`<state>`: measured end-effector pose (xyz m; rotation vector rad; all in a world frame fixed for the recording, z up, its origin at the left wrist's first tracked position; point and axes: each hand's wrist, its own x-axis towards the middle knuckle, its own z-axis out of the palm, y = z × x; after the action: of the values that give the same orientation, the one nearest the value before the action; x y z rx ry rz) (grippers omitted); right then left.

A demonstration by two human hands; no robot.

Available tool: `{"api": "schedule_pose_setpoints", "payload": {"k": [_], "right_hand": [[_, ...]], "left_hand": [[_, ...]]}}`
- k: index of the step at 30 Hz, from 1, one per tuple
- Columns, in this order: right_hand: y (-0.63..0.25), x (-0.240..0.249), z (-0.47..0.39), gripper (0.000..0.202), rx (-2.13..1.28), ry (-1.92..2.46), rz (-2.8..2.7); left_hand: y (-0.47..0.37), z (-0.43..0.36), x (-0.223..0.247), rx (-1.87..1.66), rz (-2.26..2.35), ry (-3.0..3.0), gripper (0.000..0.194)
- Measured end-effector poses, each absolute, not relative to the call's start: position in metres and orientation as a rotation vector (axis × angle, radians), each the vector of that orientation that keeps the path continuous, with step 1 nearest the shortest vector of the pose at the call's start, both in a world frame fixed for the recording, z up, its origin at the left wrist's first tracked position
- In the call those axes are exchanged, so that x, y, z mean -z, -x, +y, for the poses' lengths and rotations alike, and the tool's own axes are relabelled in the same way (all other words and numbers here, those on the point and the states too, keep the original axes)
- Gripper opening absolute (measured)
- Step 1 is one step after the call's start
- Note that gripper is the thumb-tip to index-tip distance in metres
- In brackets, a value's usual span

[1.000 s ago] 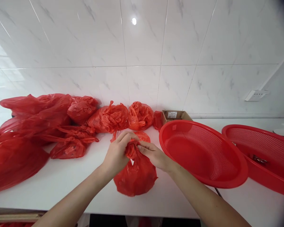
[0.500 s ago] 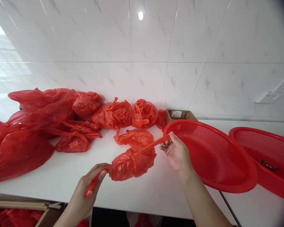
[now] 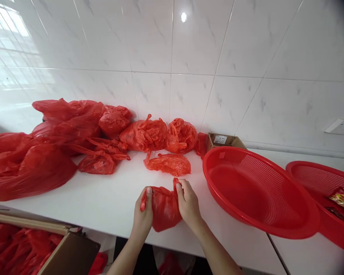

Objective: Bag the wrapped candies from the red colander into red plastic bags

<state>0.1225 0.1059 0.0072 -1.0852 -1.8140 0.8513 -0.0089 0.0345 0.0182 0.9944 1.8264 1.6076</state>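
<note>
White table [image 3: 111, 200]: set against a marbled tile wall [image 3: 195, 53].
Held red bag [image 3: 165, 212]: near edge of table, between the hands; mouth runs left–right, body bulges toward near side; neither hand clearly nearer.
Left hand [image 3: 143, 214]: thumb and fingers closed on the bag's left handle.
Right hand [image 3: 189, 202]: pinching the right handle, its tip poking up.
Bag's look: thin, glossy, translucent, rounded, creased; contents not discernible.
Flattened red bag [image 3: 170, 164]: just beyond, far side.
Red colander [image 3: 243, 191]: to the right.
</note>
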Motion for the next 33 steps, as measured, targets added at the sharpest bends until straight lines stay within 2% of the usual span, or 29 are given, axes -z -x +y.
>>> {"api": "schedule_pose_setpoints", "payload": {"k": [7,16,24,33], "right_hand": [[-0.130,0.003,0.132,0.029,-0.733,1.151,-2.063],[-0.129,0.032,0.146,0.028,-0.784,1.236,-1.929],[-0.133,0.034,0.148,0.030,-1.104,1.171,-1.575],[-0.149,0.022,0.163,0.032,-1.703,0.875,-1.033]], "left_hand": [[0.035,0.037,0.007,-1.302,1.998,-1.296,0.044],[0.050,0.026,0.029,-1.006,2.145,-1.495,0.028],[0.051,0.031,0.033,-0.951,2.169,-1.530,0.033],[0.066,0.008,0.021,-1.089,2.060,-1.413,0.040]]}}
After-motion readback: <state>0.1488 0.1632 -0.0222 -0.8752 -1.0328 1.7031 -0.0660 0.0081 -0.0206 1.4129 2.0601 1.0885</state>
